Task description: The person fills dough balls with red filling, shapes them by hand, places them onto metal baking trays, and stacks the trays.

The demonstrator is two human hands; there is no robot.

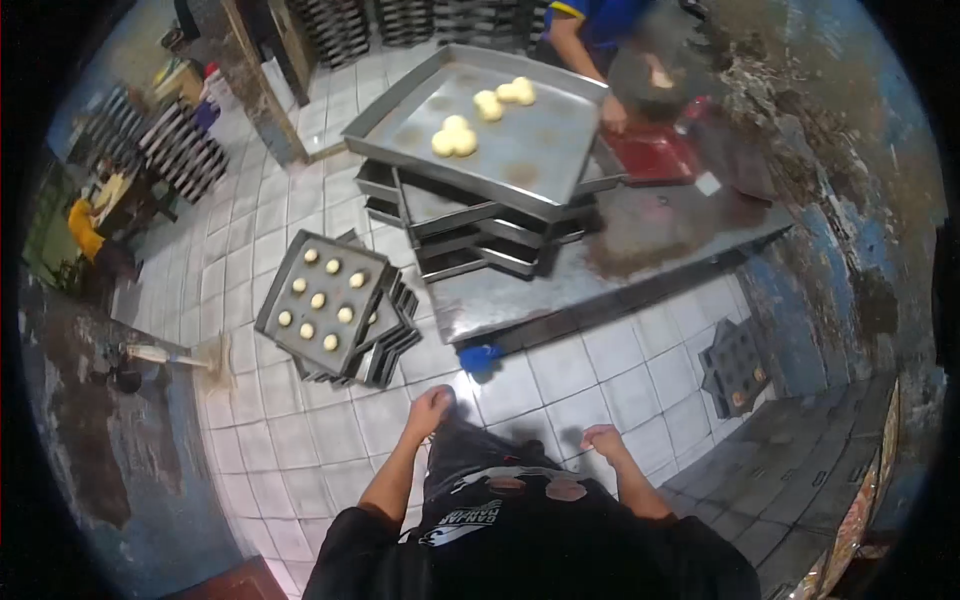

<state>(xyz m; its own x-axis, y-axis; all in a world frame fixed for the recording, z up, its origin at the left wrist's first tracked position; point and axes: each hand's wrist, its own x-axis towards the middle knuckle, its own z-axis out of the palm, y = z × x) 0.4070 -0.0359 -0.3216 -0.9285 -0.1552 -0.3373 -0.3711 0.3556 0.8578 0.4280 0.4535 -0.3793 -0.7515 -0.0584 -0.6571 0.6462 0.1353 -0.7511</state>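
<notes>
My left hand [431, 408] hangs over the floor by my thigh, its fingers curled in and nothing visible in them. My right hand [602, 438] is on the other side of my body, empty, with its fingers loosely bent and partly apart. Ahead of my left hand, a metal baking tray [282, 338] with several round dough balls [318, 300] tops a low stack of trays on the floor. On the metal table [620, 255] ahead, a large tray [400, 100] rests on crisscrossed trays and carries several dough balls [455, 138] in clumps. Neither hand touches any of them.
A co-worker's hand [613, 113] is beside a red tray [655, 155] at the table's far side. A blue object [480, 358] lies by the table's near corner. More trays [735, 365] stand at the right wall. A person in yellow [85, 232] is at far left.
</notes>
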